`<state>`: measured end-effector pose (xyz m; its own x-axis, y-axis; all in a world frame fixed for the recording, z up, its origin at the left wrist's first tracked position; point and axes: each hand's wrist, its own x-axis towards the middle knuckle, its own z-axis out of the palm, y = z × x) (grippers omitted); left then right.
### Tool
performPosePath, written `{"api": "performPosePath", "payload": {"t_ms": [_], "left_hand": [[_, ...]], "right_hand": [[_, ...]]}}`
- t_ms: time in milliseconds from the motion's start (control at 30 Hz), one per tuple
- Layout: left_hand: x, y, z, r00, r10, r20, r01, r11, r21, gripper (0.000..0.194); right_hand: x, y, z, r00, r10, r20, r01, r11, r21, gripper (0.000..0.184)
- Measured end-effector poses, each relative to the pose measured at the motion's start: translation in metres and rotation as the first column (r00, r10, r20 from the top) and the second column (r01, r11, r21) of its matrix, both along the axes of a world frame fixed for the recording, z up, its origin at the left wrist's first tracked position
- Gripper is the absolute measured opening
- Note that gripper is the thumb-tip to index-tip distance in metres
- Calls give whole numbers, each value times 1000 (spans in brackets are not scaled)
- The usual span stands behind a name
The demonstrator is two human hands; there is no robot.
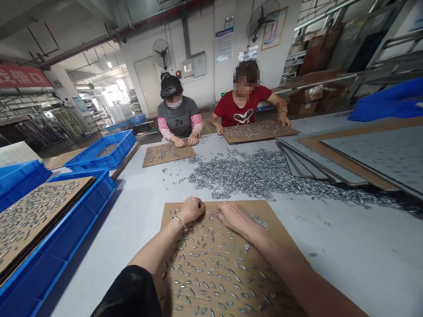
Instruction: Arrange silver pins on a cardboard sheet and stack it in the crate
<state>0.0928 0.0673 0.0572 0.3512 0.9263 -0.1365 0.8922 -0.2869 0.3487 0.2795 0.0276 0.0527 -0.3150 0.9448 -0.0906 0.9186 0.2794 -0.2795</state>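
Head camera shows our left hand (192,211) and right hand (231,215), both curled, over the far end of a cardboard sheet (263,208) scattered with metal pieces (221,287); we cannot tell whether either pinches one; the sheet lies before us on the table (350,251).

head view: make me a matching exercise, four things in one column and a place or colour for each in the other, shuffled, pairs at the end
Column one
1. left hand
2. heap of grey pieces
3. nearest tray on the left
4. hanging banner

Column two
A. red, with white characters
B. just beyond the near board
C. blue, holding a stack of boards
D. at the near board's far part, a bracelet around its wrist

Right pairs: 1-D, 2-B, 3-C, 4-A
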Motion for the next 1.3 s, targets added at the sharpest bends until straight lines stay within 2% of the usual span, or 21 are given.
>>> {"api": "performPosePath", "payload": {"t_ms": [200,367,533,700,833,967,1167,1300], "left_hand": [[11,5,-5,987,-101,-124,99,995,-17,11],[14,10,-10,972,-130,-196,127,991,-28,25],[8,12,-5,967,-128,-222,132,991,5,24],[7,7,-3,963,-140,-230,158,985,62,26],[11,4,-7,956,-173,-236,188,981,43,22],[12,5,-8,961,-173,-216,184,983,29,15],[-1,10,5,983,-126,-132,138,987,84,25],[-18,13,13,994,-78,-81,88,987,137,27]], "right_hand": [[-7,11,-9,985,160,-60,-159,987,17,14],[-7,15,-17,974,222,-47,-219,974,67,14],[-12,9,-13,974,224,36,-226,970,91,26],[-8,0,-3,990,127,65,-131,990,57,25],[-5,-3,4,995,98,33,-96,994,-44,27],[-8,0,3,996,80,36,-76,992,-102,26],[-8,6,-3,1000,22,10,-22,997,-77,23],[2,11,1,999,-5,-48,4,1000,-23,22]]}}
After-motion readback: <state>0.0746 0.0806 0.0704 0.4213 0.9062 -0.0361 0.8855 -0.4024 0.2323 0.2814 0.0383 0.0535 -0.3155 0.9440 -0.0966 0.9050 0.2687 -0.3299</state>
